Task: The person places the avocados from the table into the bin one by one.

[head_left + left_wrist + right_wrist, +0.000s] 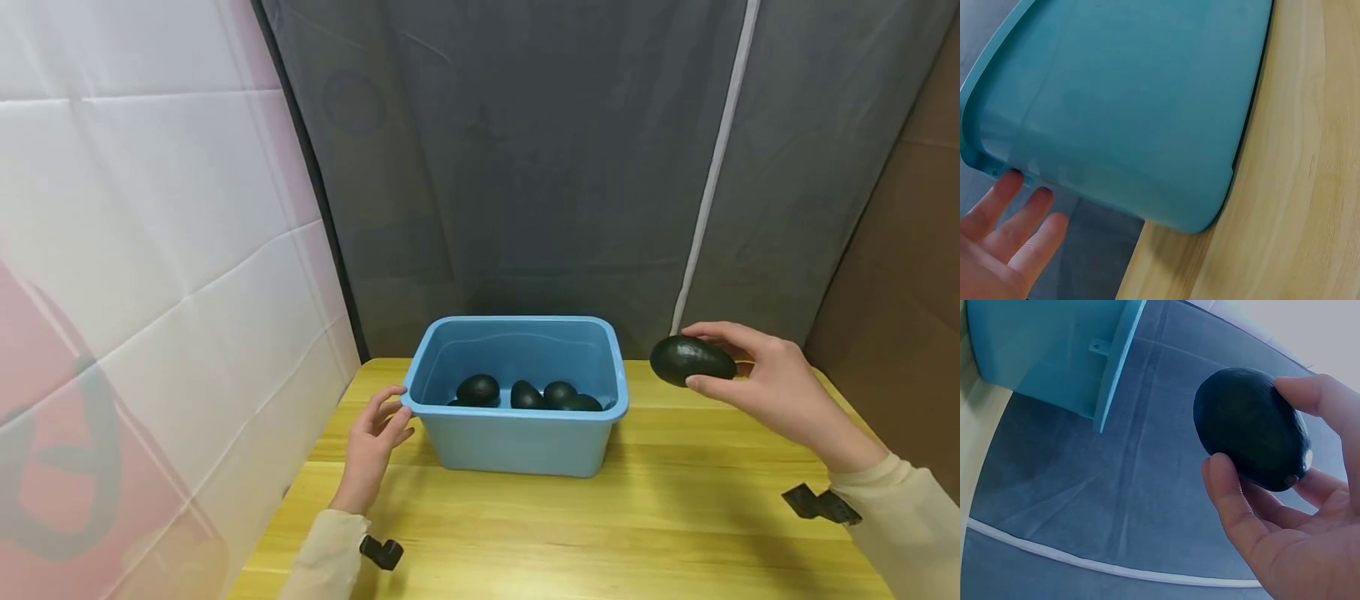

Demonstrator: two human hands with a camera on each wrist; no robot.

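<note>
The left hand (372, 446) rests on the table (675, 517) with its fingers straight and loose, holding nothing. Its fingertips (1010, 182) reach the left rim of the bin (517, 450); the left wrist view shows them just under the rim's lip, though whether they actually touch it is hard to tell. A small black clip (382, 552) sits at that wrist, on the cream sleeve.

Just right of the left hand stands the blue bin, upright on the yellow wooden table. Inside it, on the floor, lie several dark avocados (525, 393) bunched together.

Further right, beyond the bin's right wall and apart from it, the right hand (772, 387) is raised above the table. Its thumb and fingers curl round an avocado (692, 360), which points toward the bin at about rim height. The right wrist view shows the thumb (1232, 500) under the fruit and the other fingers over its far side. Another black clip (821, 504) sits at the right wrist.

Behind both hands hangs a grey curtain (525, 167).
</note>
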